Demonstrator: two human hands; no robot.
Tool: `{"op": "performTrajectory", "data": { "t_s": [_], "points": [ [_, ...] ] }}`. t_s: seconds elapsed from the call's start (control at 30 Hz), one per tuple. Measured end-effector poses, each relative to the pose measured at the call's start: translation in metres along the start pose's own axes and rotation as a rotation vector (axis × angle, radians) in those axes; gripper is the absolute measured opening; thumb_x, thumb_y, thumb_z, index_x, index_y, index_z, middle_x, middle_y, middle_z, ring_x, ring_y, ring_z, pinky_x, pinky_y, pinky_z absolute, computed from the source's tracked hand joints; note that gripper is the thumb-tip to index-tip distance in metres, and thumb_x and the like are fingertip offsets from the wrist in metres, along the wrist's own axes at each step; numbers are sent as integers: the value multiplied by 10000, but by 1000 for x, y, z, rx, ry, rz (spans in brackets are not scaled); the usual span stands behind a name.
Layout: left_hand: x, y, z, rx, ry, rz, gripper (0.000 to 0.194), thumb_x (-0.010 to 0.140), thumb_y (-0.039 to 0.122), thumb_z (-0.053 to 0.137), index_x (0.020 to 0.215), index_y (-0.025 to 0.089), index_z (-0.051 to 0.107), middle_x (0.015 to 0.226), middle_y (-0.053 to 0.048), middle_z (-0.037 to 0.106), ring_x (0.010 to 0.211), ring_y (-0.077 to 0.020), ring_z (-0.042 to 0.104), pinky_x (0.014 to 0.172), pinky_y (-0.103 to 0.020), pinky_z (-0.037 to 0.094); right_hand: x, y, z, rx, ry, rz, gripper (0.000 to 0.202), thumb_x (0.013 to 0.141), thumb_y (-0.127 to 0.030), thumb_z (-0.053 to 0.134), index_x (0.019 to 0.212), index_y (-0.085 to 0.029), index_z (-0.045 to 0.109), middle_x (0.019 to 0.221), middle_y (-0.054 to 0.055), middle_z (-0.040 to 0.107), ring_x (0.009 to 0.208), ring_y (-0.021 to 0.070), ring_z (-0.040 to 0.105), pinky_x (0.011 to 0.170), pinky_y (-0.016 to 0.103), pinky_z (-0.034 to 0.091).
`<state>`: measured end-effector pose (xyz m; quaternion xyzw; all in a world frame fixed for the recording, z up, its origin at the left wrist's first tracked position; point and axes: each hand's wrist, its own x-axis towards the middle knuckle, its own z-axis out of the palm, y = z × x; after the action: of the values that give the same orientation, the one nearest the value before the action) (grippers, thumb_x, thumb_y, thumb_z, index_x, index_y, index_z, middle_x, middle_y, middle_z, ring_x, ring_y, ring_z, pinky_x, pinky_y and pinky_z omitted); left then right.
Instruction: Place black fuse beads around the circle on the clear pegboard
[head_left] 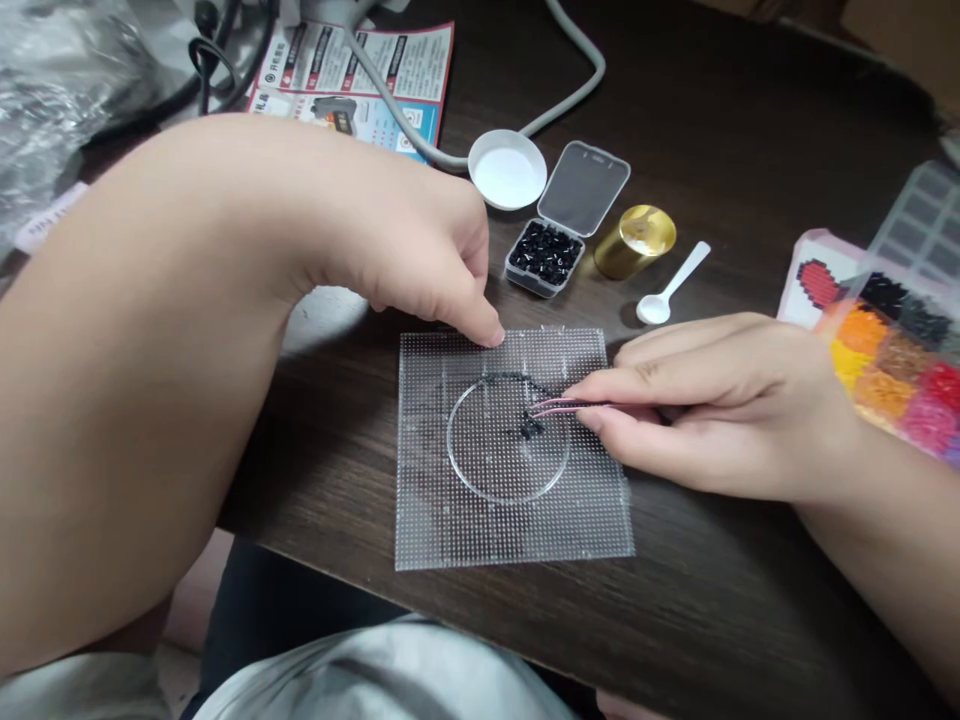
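A clear square pegboard (480,530) lies on the dark table, with a clear ring (454,470) on it. Black beads (531,428) sit in a small heap inside the ring, and a dark curved row runs along the ring's upper edge. Pink tweezers (559,405) are pinched between the thumb and fingers of my right hand (720,410), their tips at the heap. My left hand (427,240) reaches over the board's top edge, thumb tip at the edge and the other fingers curled out of sight beneath; whether it holds anything is hidden.
Behind the board stand an open box of black beads (545,255), a gold cylinder (634,243), a white spoon (671,285) and a round white dish (508,170) by a grey cable. Colored beads (892,360) in a tray lie right, a printed leaflet (405,70) and plastic wrap back left.
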<state>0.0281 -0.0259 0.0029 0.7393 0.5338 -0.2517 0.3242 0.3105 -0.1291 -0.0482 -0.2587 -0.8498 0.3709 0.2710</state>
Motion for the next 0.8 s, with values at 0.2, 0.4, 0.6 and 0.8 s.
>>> {"op": "performTrajectory", "data": {
  "t_s": [0.2, 0.4, 0.6, 0.8],
  "points": [
    [-2, 2, 0, 40, 31, 13, 456, 918, 658, 896, 694, 278, 779, 612, 5, 588, 567, -177, 481, 612, -406, 334, -1, 1, 1, 10, 1, 15, 292, 1124, -56, 859, 1169, -282, 1039, 721, -42, 790, 507, 73, 588, 505, 245, 427],
    [-7, 5, -2, 46, 39, 22, 457, 964, 622, 893, 675, 278, 808, 573, 19, 602, 553, -173, 507, 594, -395, 382, 0, 1, 3, 21, 16, 11, 267, 1136, -73, 866, 1202, -266, 1039, 739, -32, 803, 543, 90, 659, 525, 245, 474],
    [-7, 7, -3, 41, 51, 25, 462, 966, 626, 917, 678, 279, 815, 572, 22, 595, 550, -168, 503, 589, -394, 363, -1, 1, 3, 19, 4, 23, 308, 1130, -61, 852, 1195, -298, 1038, 756, -38, 825, 535, 89, 655, 526, 257, 464],
    [-7, 7, -2, 49, 59, 33, 458, 952, 604, 917, 660, 274, 794, 572, 24, 605, 539, -158, 501, 570, -374, 373, -1, 1, 2, 25, -2, 17, 290, 1133, -72, 852, 1177, -291, 1035, 741, -43, 803, 531, 79, 626, 532, 243, 446]
  ]
}}
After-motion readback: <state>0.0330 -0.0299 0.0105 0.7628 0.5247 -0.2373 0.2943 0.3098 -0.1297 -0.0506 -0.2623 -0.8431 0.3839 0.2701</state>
